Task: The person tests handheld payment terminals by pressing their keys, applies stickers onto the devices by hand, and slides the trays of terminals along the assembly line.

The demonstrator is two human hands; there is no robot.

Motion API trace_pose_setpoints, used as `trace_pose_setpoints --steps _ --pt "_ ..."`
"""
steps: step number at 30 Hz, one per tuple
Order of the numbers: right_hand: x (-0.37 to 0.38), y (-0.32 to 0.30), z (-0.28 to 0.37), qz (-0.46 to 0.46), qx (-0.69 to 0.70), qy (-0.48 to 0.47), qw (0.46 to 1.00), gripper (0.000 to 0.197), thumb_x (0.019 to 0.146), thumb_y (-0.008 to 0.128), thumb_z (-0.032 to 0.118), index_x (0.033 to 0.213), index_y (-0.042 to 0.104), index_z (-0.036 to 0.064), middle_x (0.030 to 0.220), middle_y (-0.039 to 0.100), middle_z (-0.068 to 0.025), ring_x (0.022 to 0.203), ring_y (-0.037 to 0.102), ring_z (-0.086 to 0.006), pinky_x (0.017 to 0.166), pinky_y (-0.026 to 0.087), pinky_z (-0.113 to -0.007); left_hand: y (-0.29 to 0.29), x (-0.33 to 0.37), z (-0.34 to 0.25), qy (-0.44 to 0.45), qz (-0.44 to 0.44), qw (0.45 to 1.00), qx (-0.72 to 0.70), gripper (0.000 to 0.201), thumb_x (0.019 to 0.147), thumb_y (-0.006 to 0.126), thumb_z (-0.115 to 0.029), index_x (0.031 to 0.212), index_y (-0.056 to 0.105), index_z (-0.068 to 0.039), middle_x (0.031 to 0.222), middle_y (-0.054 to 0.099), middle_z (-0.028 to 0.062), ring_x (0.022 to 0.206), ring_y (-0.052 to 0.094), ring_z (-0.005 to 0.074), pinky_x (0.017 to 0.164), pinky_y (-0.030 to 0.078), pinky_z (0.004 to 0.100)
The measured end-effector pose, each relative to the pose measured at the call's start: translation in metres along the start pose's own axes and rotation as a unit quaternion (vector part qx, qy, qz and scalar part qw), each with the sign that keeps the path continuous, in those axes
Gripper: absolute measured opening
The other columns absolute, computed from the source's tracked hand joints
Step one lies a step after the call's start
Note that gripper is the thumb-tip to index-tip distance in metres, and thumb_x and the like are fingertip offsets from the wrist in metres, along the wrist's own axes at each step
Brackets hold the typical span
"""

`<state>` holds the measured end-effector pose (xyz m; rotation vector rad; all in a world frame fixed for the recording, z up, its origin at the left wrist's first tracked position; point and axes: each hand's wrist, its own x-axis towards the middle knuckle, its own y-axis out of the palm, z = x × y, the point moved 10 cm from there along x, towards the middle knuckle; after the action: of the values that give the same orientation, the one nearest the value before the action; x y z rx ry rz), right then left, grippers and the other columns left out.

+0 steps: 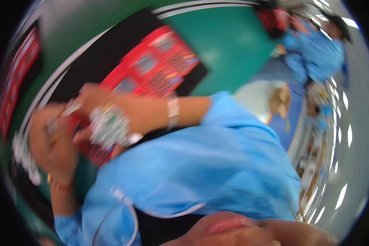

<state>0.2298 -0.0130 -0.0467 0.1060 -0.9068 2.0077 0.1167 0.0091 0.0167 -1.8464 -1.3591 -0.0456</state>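
My right hand (110,106), with a pale band at its wrist, reaches across from the right. A clump of small whitish-green pieces (109,126) sits in its grasp, too blurred to name. Close beside it, my left hand (51,141) has curled fingers with something small and pale among them. Between the fingertips of both hands is a small whitish piece (72,108); which hand grips it I cannot tell. Below and behind the hands lies a red tray (131,61) with grey rectangles and rows of small holes, partly covered by my right arm.
The red tray rests on a black mat (106,45) over a green table (229,37). Another red tray (18,78) lies at the far left, and a pale clump of parts (26,158) near my left hand. A person in blue (315,53) works at the upper right, near a brown folded piece (279,100).
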Motion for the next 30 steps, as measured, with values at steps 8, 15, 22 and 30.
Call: trace_pose_setpoints --steps 8,15,22,30 --pt "-0.01 -0.006 0.032 0.139 -0.198 -0.029 0.97 0.085 0.077 0.072 0.064 0.148 0.053 0.0221 0.158 0.037 -0.0223 0.144 0.04 -0.0395 0.125 0.024 -0.052 -0.003 -0.029 -0.031 0.005 0.193 0.98 -0.053 0.029 0.088 0.071 -0.011 0.117 0.071 -0.004 0.093 0.068 0.0102 0.08 0.064 0.0237 0.073 0.051 0.0331" --pt "-0.014 -0.014 0.035 0.096 -0.22 -0.067 0.968 0.086 0.079 0.064 0.072 0.15 0.053 0.0248 0.156 0.036 -0.0288 0.141 0.04 -0.0445 0.123 0.022 -0.058 0.018 -0.082 0.025 -0.241 0.202 0.949 -0.037 0.059 0.095 0.067 -0.017 0.147 0.049 0.004 0.101 0.07 0.0135 0.091 0.068 0.025 0.086 0.052 0.0345" --pt "-0.068 -0.075 0.006 0.057 -0.258 0.039 0.964 0.089 0.073 0.078 0.064 0.15 0.051 0.0277 0.164 0.027 -0.0233 0.148 0.032 -0.0439 0.122 0.018 -0.063 0.101 -0.038 0.03 -0.259 0.254 0.912 -0.189 0.064 0.096 0.064 -0.011 0.154 0.041 0.004 0.101 0.067 0.0034 0.088 0.061 0.0091 0.081 0.05 0.0247" --pt "-0.16 -0.143 0.002 -0.065 -0.423 0.237 0.872 0.067 0.085 0.072 0.052 0.142 0.056 0.0218 0.165 0.027 -0.0217 0.152 0.026 -0.042 0.119 0.015 -0.068 0.236 0.014 -0.042 -0.304 0.326 0.79 -0.421 0.069 0.093 0.062 -0.008 0.156 0.036 0.001 0.12 0.064 0.0085 0.064 0.052 0.0041 0.055 0.042 0.0186"
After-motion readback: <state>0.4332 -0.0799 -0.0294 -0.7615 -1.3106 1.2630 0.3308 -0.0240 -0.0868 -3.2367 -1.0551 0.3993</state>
